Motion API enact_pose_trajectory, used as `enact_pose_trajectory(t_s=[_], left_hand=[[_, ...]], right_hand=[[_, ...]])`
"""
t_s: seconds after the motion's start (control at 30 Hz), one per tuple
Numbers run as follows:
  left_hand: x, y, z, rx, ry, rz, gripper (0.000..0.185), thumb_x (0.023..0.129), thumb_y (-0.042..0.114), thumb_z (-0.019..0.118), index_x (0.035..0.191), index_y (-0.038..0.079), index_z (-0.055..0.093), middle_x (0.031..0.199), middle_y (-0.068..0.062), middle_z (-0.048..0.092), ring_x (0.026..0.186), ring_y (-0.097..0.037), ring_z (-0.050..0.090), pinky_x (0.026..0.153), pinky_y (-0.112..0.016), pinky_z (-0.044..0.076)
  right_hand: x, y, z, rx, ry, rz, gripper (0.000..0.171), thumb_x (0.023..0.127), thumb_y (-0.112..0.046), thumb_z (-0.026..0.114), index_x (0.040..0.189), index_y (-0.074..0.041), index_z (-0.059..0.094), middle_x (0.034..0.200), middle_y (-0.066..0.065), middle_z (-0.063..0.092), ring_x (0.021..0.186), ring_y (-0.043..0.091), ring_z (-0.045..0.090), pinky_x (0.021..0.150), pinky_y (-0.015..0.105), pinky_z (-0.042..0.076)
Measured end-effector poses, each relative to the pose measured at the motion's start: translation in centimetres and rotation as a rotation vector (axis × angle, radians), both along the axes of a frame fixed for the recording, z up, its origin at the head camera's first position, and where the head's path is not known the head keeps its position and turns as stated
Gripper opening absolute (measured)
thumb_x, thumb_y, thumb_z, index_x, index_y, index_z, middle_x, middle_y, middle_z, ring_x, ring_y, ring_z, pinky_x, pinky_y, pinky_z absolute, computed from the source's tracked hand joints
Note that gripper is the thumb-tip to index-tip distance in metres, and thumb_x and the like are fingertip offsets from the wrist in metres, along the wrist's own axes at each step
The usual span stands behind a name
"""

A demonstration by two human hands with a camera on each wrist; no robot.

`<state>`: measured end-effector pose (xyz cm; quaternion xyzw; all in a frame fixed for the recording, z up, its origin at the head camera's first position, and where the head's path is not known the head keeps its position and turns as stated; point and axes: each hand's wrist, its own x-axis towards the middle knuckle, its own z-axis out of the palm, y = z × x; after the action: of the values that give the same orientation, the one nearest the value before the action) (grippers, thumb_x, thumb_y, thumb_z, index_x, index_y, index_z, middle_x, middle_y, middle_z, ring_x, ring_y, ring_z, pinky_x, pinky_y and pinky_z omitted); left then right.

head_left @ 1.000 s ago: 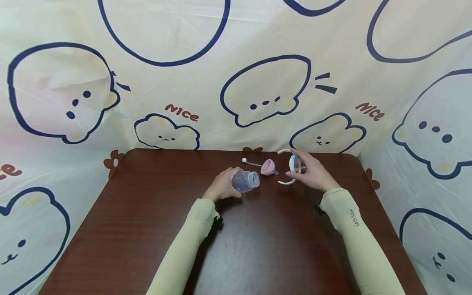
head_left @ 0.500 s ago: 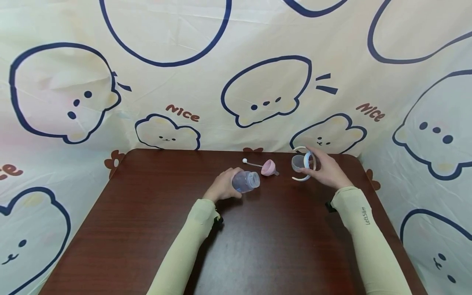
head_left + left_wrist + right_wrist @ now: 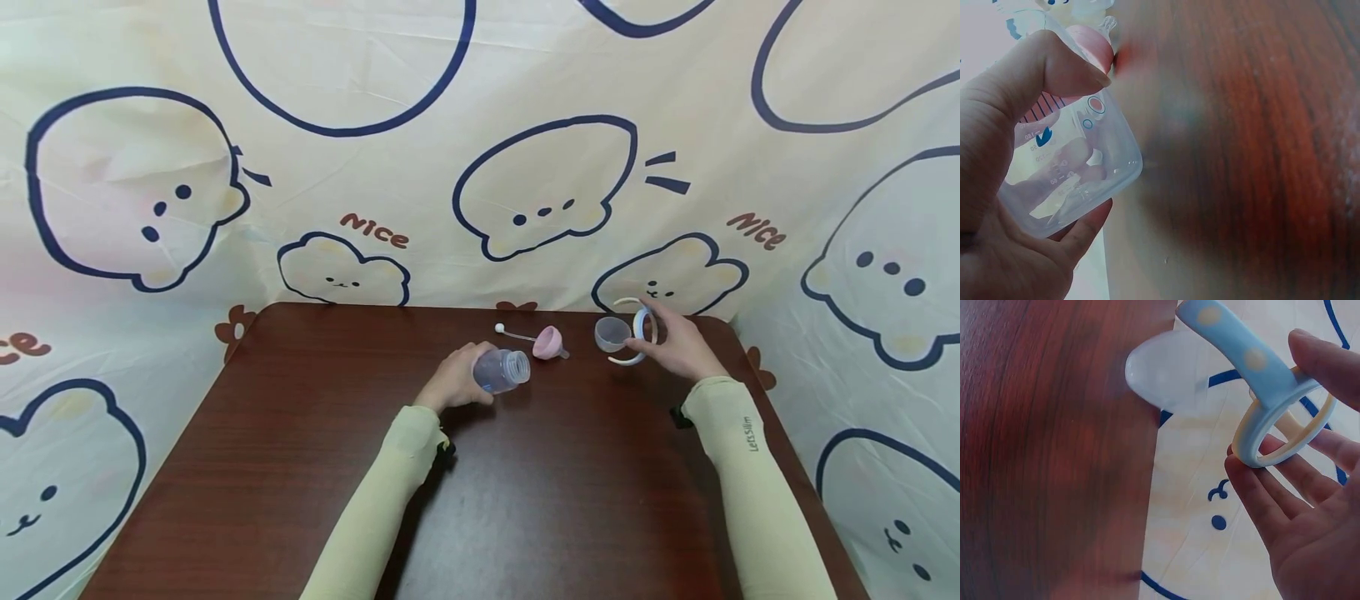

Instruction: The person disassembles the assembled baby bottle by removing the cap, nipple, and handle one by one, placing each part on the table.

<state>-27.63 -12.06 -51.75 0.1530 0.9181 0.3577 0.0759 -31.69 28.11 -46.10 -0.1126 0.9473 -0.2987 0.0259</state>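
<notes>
The left hand [image 3: 452, 383] still grips the clear bottle [image 3: 501, 369] on its side on the counter [image 3: 315, 467], unmoved. Right of the bottle lie the pink teat [image 3: 547, 342] and clear cap [image 3: 611, 333]. The right hand [image 3: 678, 346] has carried the handle ring [image 3: 640, 331], pinched, farther from the bottle, leaving the cap behind.

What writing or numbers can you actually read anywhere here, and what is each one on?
"NICE": printed twice on the cartoon backdrop cloth.
"LetsSlim": on the right sleeve.
Scale marks and small numbers on the clear bottle held by the left hand: too blurred to read.
</notes>
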Motion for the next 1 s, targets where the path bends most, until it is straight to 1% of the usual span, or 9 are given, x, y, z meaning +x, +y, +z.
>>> enact_pose_trajectory(t_s=[0.23,0.4,0.53,0.8,0.9,1.0], left_hand=[[-0.1,0.0,-0.2,0.002,0.012,-0.005,0.08,0.064,0.012,0.097,0.134,0.023,0.06,0.126,-0.006,0.062,0.116,-0.03,0.059,0.097,-0.054,0.053],[0.0,0.0,-0.3,-0.003,-0.002,-0.009,0.08,0.065,0.013,0.097,0.135,0.024,0.06,0.127,-0.005,0.062,0.117,-0.029,0.058,0.098,-0.054,0.053],[0.0,0.1,-0.3,-0.005,0.001,-0.01,0.08,0.064,0.012,0.097,0.135,0.024,0.06,0.126,-0.005,0.062,0.117,-0.029,0.059,0.097,-0.053,0.053],[-0.1,0.1,0.0,-0.022,0.014,-0.005,0.081,0.064,0.012,0.097,0.134,0.023,0.06,0.125,-0.005,0.062,0.116,-0.029,0.058,0.097,-0.053,0.053],[-0.2,0.1,0.1,-0.025,0.019,-0.008,0.081,0.063,0.012,0.097,0.134,0.023,0.06,0.124,-0.005,0.062,0.116,-0.029,0.059,0.097,-0.053,0.052],[-0.1,0.1,0.1,-0.016,0.008,-0.009,0.08,0.064,0.012,0.097,0.134,0.023,0.06,0.125,-0.005,0.062,0.117,-0.029,0.058,0.098,-0.054,0.053]], right_hand=[[-0.4,0.5,-0.5,-0.02,-0.027,-0.02,0.093,0.093,-0.037,0.078,0.165,-0.011,0.025,0.164,0.026,0.032,0.144,0.05,0.039,0.113,0.069,0.034],[-0.6,1.0,-1.4,-0.028,-0.063,-0.034,0.096,0.093,-0.037,0.078,0.166,-0.014,0.02,0.166,0.026,0.029,0.145,0.051,0.038,0.114,0.07,0.033],[-0.8,1.4,-2.0,-0.025,-0.079,-0.043,0.096,0.093,-0.039,0.077,0.166,-0.016,0.02,0.167,0.026,0.027,0.146,0.052,0.036,0.114,0.071,0.032],[-1.4,1.7,-2.4,-0.008,-0.085,-0.048,0.094,0.093,-0.04,0.077,0.165,-0.013,0.023,0.164,0.027,0.031,0.144,0.052,0.037,0.114,0.072,0.03],[-1.5,1.8,-2.6,-0.005,-0.101,-0.058,0.094,0.093,-0.041,0.076,0.165,-0.013,0.023,0.163,0.028,0.032,0.144,0.051,0.037,0.114,0.072,0.029],[-1.6,1.8,-2.9,-0.006,-0.122,-0.068,0.094,0.094,-0.042,0.075,0.165,-0.012,0.022,0.163,0.029,0.032,0.144,0.051,0.037,0.114,0.072,0.029]])
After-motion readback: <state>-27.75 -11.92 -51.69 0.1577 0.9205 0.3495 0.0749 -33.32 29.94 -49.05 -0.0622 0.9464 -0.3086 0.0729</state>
